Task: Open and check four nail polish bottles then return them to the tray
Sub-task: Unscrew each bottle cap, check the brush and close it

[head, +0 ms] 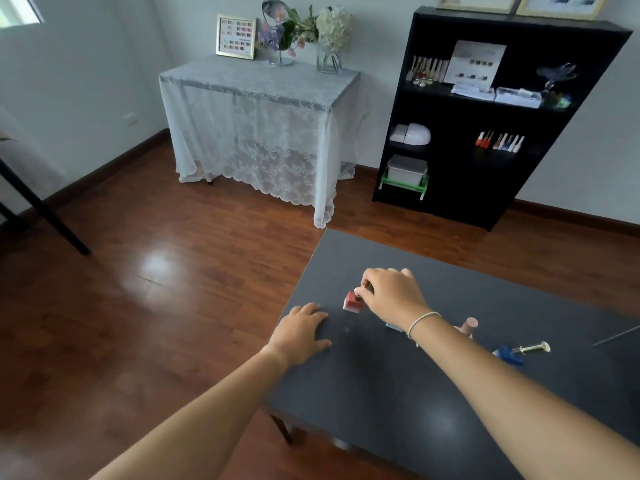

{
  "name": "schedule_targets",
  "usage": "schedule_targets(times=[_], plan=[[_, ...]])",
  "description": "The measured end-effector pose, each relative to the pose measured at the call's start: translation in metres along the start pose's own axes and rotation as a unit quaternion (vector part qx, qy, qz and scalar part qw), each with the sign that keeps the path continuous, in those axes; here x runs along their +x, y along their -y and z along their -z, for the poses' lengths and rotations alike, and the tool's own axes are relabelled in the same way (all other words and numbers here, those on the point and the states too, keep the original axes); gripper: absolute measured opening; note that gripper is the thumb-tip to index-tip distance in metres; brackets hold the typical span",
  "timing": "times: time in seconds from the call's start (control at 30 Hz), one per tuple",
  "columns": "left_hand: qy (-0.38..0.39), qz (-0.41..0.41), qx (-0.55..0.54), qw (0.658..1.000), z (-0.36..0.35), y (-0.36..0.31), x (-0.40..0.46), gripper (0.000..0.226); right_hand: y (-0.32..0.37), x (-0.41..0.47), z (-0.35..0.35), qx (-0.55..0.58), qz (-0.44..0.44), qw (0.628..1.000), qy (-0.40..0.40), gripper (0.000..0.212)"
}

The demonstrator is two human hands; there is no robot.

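The table (433,393) top is matt dark grey, the floor (156,271) glossy wood, the cloth (263,133) sheer lace; the red bottle (353,301) looks like glass.

Both bare forearms reach forward from the lower edge of the view. The left hand (302,332) lies palm down, fingers straight and close together, thumb stretched out to its right. The right hand (389,292) is further forward, knuckles up, its fingers (363,295) curled downward in a pinch (a thin pale bracelet circles that wrist). The two hands are apart.
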State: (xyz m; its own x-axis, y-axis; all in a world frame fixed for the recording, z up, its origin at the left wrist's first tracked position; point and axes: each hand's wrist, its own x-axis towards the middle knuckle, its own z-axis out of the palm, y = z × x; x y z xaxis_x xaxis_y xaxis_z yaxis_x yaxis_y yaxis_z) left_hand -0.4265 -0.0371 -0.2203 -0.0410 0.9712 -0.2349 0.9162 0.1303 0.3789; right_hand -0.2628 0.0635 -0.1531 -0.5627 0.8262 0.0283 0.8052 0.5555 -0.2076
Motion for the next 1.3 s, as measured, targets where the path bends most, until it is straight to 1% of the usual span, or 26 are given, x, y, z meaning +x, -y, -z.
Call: schedule_targets(times=[0.1,0.27,0.33,0.43,0.53,0.6,0.7,0.77,0.87,0.97,1.03,1.2,1.3], plan=[[0.000,-0.004,0.028,1.000,-0.005,0.002,-0.003,0.062,0.002,0.002,-0.005,-0.020,0.001,1.000,0.015,0.026],[-0.011,-0.013,0.030,0.999,-0.006,0.001,-0.002,0.059,0.002,0.002,-0.009,-0.042,-0.007,0.999,0.015,0.031],[-0.029,-0.013,0.021,0.999,-0.009,0.002,-0.009,0.054,0.004,0.003,-0.010,-0.023,-0.005,1.000,0.009,0.033],[-0.058,-0.013,-0.022,0.998,-0.017,0.002,-0.022,0.042,0.020,0.004,-0.007,0.039,0.012,0.999,-0.006,0.035],[-0.072,-0.009,-0.095,0.993,-0.024,-0.005,-0.027,0.040,0.021,-0.003,0.010,0.087,-0.002,0.996,-0.007,0.033],[-0.001,-0.100,-0.089,0.991,-0.034,-0.066,0.004,0.045,-0.045,-0.050,0.032,0.129,-0.126,0.981,-0.074,0.029],[0.016,-0.070,-0.154,0.985,-0.033,-0.082,0.011,0.056,-0.061,-0.058,0.034,0.145,-0.131,0.977,-0.081,0.023],[0.004,-0.049,-0.176,0.983,-0.036,-0.087,0.016,0.062,-0.056,-0.059,0.038,0.159,-0.124,0.976,-0.077,0.021],[-0.007,-0.039,-0.197,0.980,-0.039,-0.090,0.028,0.063,-0.059,-0.064,0.038,0.158,-0.114,0.977,-0.084,0.020],[0.002,-0.027,-0.235,0.972,-0.038,-0.104,0.037,0.062,-0.066,-0.072,0.040,0.145,-0.110,0.980,-0.084,0.020],[-0.006,-0.027,-0.244,0.969,-0.039,-0.107,0.043,0.055,-0.069,-0.075,0.040,0.142,-0.111,0.980,-0.079,0.022],[-0.025,-0.010,-0.298,0.954,-0.040,-0.109,0.051,0.021,-0.072,-0.075,0.037,0.130,-0.083,0.987,-0.048,0.030],[-0.026,-0.022,-0.308,0.951,-0.040,-0.112,0.050,0.017,-0.073,-0.072,0.036,0.092,-0.061,0.994,-0.006,0.035]])
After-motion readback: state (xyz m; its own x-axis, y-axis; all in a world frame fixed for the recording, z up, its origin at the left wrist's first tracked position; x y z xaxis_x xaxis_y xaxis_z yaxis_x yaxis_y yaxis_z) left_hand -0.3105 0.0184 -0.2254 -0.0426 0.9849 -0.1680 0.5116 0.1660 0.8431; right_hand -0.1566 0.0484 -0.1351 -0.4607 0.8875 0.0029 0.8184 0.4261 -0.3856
